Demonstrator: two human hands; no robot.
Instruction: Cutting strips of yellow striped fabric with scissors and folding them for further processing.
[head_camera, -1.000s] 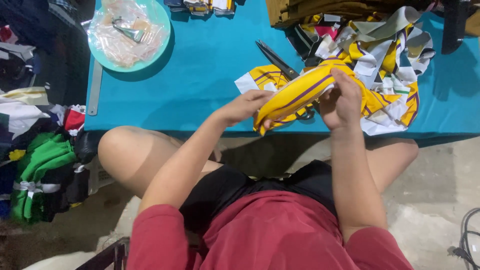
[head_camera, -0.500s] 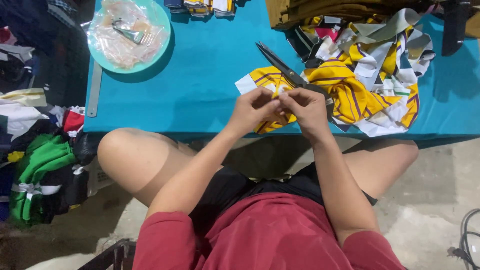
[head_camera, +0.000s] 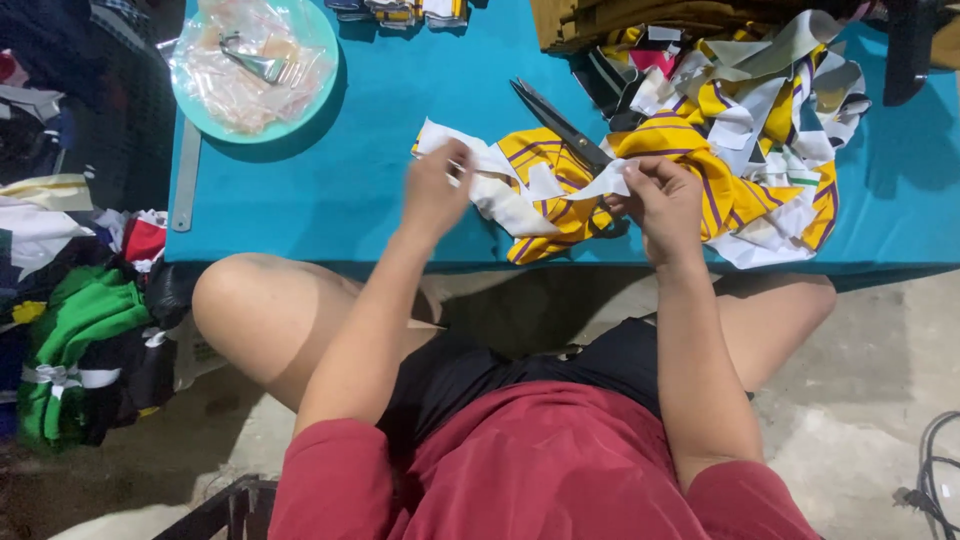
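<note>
i see both hands over the near edge of the teal bench (head_camera: 330, 190). my left hand (head_camera: 435, 190) is closed on one end of a white fabric strip (head_camera: 500, 180), and my right hand (head_camera: 665, 200) pinches the other end of it; the hands are apart, with the strip stretched between them. under the strip lies a yellow piece of cloth with purple lines (head_camera: 545, 190), resting on the bench just at its edge. the black scissors (head_camera: 560, 125) lie on the bench just behind the cloth, blades pointing away to the left; their handles are hidden under the fabric, so i cannot tell how they lie. to the right of my right hand there is a heap of yellow and white scraps (head_camera: 770, 120), touching the cloth. far left on the bench stands a round turquoise plate (head_camera: 325, 85) with clear plastic in it and a small metal tool, maybe a thread clipper (head_camera: 250, 62). a metal ruler (head_camera: 185, 180) lies along the left edge. on the floor at left is a pile of folded clothes (head_camera: 80, 320), green and white ones.
</note>
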